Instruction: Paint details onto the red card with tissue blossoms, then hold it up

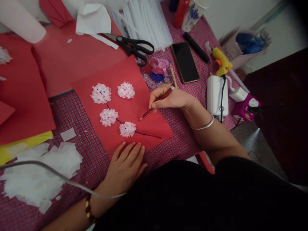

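Observation:
A sheet of red paper (144, 96) lies on the checked tablecloth. Several fluffy pink-and-white paper flowers (128, 129) are on it, and a dark painted branch line (148, 134) runs between three of them and on toward the lower right. My right hand (169, 98) pinches a thin paintbrush (147, 113), its tip just above or on the red paper, right of the flowers. My left hand (128, 160) rests flat on the paper's near edge, fingers stretched out. Behind my right hand sits a clear paint palette (157, 77) with red, pink and blue paint.
Black scissors (134, 46), a phone (185, 62), a black marker (196, 48) and a yellow glue gun (221, 61) lie beyond. White tissue squares (40, 176) are heaped at left, with a grey cable (72, 183) crossing over them. A white power strip (217, 96) lies at right.

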A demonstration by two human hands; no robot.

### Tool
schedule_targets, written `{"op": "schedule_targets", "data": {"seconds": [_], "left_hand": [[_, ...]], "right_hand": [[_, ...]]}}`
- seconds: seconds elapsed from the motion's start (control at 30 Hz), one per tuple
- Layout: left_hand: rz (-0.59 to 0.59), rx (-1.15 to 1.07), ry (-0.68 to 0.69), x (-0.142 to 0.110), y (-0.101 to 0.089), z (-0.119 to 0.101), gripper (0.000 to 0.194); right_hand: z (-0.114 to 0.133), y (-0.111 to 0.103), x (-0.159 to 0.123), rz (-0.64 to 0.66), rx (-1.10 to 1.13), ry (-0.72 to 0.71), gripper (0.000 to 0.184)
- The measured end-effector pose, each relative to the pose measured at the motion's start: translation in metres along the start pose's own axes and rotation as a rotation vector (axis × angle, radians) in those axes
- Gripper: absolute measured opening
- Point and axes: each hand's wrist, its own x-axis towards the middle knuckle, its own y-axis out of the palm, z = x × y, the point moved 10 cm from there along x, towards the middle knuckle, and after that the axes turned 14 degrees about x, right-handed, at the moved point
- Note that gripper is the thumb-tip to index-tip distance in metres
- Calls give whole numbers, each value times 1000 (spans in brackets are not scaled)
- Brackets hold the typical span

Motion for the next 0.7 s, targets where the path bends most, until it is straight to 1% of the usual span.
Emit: {"op": "schedule_targets", "data": {"seconds": [0.1,0.2,0.27,0.37,0.47,0.6,0.7], "left_hand": [[5,-2,2,1,1,1,33],[38,7,-10,1,4,2,35],[62,0,-30,-1,8,4,38],[78,-47,-57,-4,14,6,43],[95,-87,-47,-5,19,4,46],[96,-93,-30,-4,19,3,46],[98,-93,-37,-3,19,4,46]], "right_hand": [[-2,3,-1,28,15,24,17],[-3,4,-2,38,33,34,18],[-2,3,-2,13,44,19,19],[0,-2,-2,-58,47,-11,21],[1,-2,-1,-79,20,-14,19],[-2,2,-1,-30,17,14,16],[-4,10,-3,63,36,52,14]]}}
